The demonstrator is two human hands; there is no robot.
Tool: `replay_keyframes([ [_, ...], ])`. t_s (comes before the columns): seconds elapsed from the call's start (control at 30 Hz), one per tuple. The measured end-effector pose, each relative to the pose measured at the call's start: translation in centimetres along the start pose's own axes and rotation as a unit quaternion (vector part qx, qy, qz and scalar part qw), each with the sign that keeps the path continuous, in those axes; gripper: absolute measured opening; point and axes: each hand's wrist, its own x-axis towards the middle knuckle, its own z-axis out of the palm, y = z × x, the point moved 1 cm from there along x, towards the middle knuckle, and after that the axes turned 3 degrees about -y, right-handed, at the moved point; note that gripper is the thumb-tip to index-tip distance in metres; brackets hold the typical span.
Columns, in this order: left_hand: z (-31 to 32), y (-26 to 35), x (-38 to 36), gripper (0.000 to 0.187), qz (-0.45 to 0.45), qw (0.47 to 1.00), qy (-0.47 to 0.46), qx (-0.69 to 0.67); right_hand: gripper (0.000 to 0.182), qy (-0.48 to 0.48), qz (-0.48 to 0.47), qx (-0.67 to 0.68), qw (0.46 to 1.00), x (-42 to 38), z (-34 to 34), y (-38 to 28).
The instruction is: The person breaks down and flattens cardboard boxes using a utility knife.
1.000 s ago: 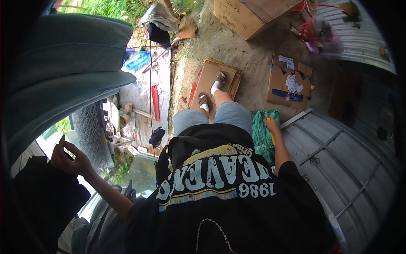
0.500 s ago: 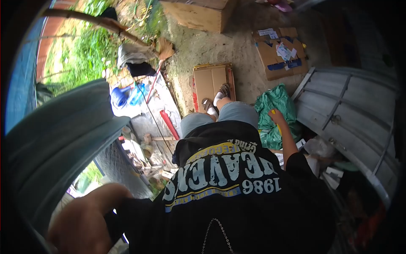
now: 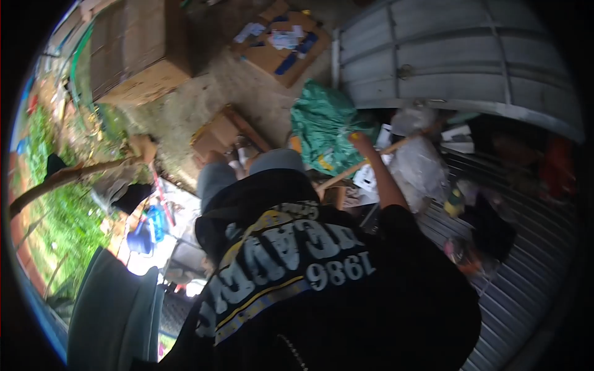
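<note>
My right hand [image 3: 361, 142] is at the end of my outstretched arm, by the near right side of a crumpled green plastic bag [image 3: 325, 120]. Its fingers look closed, and a small bit of yellow shows at them; I cannot tell what it belongs to. A long wooden stick [image 3: 349, 174] runs slantwise close by, passing under my forearm in this view. White and clear plastic bags [image 3: 417, 164] lie to the right of my wrist. My left hand is out of view, beyond the lower left edge.
Ahead lies flattened cardboard [image 3: 294, 62] with papers on it. A large cardboard box [image 3: 133, 46] stands at the upper left. My feet rest on another cardboard piece [image 3: 210, 139]. A grey metal door panel [image 3: 433, 55] leans at right, above corrugated sheeting [image 3: 520, 297].
My view has turned right, so the scene shifts left and more clutter shows at right. My left forearm has gone out of view. My right hand remains by the green bag.
</note>
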Motion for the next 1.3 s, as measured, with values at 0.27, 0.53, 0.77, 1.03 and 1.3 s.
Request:
replay_keyframes([
  [0.27,2.0,0.0,-1.8,0.047,-0.080,0.995,0.046,-0.028,0.028,-0.070,0.121,0.063,0.988,-8.5,5.7,5.0],
  [0.53,2.3,-1.4,-0.9,0.043,-0.088,0.995,-0.042,-0.032,0.031,-0.073,0.114,0.102,0.986,-6.8,8.9,1.3],
  [0.77,5.2,-0.6,-0.3,0.040,-0.107,0.989,-0.081,-0.057,0.036,0.013,0.037,0.119,0.992,-5.7,8.1,0.9],
  [1.03,5.9,-0.5,2.6,0.036,-0.067,0.995,-0.075,0.007,0.034,0.070,0.033,0.133,0.988,-5.1,6.4,8.9],
  [1.3,6.0,-2.1,6.4,0.033,-0.014,0.990,-0.095,0.101,0.039,0.069,0.122,0.159,0.977,-4.6,8.6,8.5],
])
